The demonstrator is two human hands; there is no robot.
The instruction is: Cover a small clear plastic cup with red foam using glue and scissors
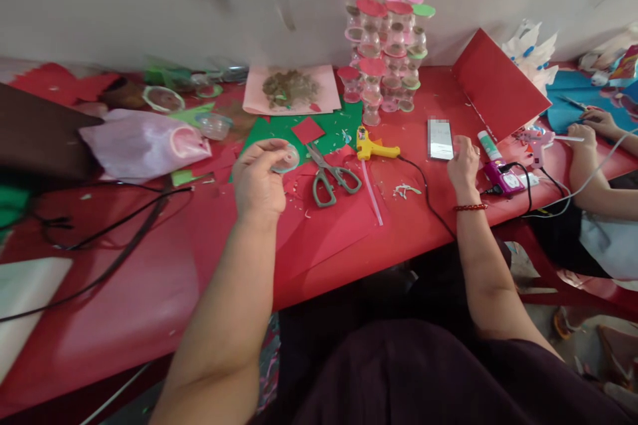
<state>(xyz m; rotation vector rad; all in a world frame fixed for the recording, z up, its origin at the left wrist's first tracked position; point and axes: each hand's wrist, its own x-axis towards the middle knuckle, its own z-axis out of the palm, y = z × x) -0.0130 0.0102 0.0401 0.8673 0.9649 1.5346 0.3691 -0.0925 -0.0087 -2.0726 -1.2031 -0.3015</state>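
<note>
My left hand [260,176] is closed on a small clear plastic cup [286,159] with a pale green rim, pinched between thumb and fingers above the red table. To its right lie grey-handled scissors [329,176] with their blades slightly apart, and a red paper square [308,130] on a green sheet [264,133]. My right hand [464,161] is beside a phone [440,139] with a lit screen. Its fingers are loosely bent and apart, the thumb close to the phone's edge; whether it touches is unclear. A yellow glue gun [376,146] rests between the hands.
Stacked plastic cups with coloured discs [383,46] stand at the back. A purple power strip [503,178], a glue stick [488,145] and cords lie at the right. Beyond them, another person's hands [595,126] hold scissors at blue paper. A pink bag [144,146] lies left.
</note>
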